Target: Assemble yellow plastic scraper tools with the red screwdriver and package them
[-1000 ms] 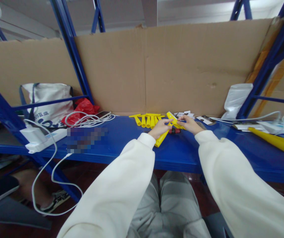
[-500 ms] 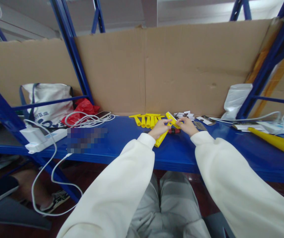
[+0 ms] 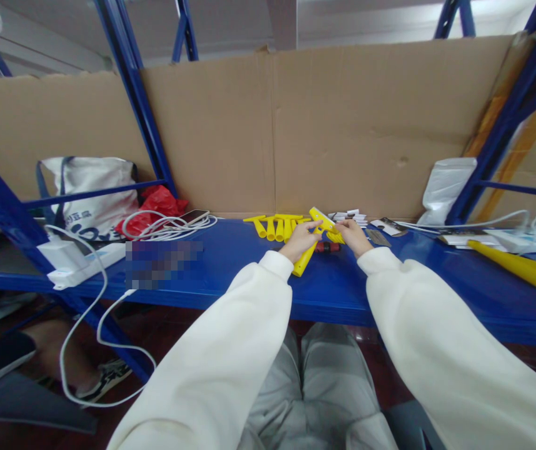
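A yellow T-shaped scraper (image 3: 304,261) is held tilted over the blue table, its handle pointing down toward me. My left hand (image 3: 302,240) is closed around the handle just under the head. At the right end of the head, my right hand (image 3: 353,237) has its fingers closed on the scraper; its fingertips are partly hidden. Beneath the hands lies a red and black tool (image 3: 328,247), mostly covered from view. Several more yellow T-shaped pieces (image 3: 279,230) lie in a row left of and behind my left hand.
Small white and black packets (image 3: 350,217) and flat grey pieces (image 3: 378,238) lie behind and right of my hands. A long yellow object (image 3: 516,264) rests at the far right. Coiled white cable (image 3: 169,226) and a power strip (image 3: 87,265) are on the left. Cardboard (image 3: 343,125) stands behind.
The scraper's head has shifted slightly up and left. My right hand has turned a little and its fingers have moved along the head's right end. My left hand keeps its hold.
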A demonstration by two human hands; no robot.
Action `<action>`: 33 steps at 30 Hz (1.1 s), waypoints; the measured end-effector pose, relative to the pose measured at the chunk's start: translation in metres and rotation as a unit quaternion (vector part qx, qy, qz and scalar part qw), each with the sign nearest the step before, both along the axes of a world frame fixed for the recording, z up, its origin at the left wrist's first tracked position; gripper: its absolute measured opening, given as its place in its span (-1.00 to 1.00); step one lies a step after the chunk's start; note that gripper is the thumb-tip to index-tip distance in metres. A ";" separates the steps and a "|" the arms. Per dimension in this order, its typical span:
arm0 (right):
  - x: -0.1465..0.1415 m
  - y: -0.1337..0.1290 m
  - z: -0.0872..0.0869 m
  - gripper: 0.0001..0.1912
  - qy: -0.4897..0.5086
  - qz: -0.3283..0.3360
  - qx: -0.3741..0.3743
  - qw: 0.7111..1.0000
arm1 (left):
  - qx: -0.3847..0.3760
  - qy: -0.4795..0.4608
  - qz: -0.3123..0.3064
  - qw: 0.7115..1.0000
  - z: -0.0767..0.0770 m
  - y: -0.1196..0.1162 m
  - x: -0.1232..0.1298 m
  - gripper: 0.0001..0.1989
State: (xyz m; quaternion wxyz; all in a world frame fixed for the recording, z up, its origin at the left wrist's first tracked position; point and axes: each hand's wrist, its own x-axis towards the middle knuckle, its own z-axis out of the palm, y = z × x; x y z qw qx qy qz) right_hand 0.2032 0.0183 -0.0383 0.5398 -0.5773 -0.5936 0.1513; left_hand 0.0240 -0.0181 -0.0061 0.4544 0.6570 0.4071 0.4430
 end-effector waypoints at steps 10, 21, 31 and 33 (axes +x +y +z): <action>-0.007 -0.021 0.017 -0.81 0.074 0.039 -0.039 0.996 | 0.171 0.136 0.005 0.976 -0.009 0.005 -0.003 -0.47; -0.004 -0.018 0.016 -0.85 0.072 0.069 -0.007 0.995 | 0.211 0.227 -0.028 0.950 -0.010 0.001 -0.012 -0.28; 0.027 -0.018 0.024 -0.67 -0.011 0.014 -0.014 1.000 | 0.189 0.121 -0.016 0.974 -0.009 0.003 -0.008 -0.23; 0.044 -0.020 0.024 -0.66 -0.113 -0.092 -0.035 0.989 | 0.160 0.097 -0.005 0.982 -0.009 0.004 -0.006 -0.21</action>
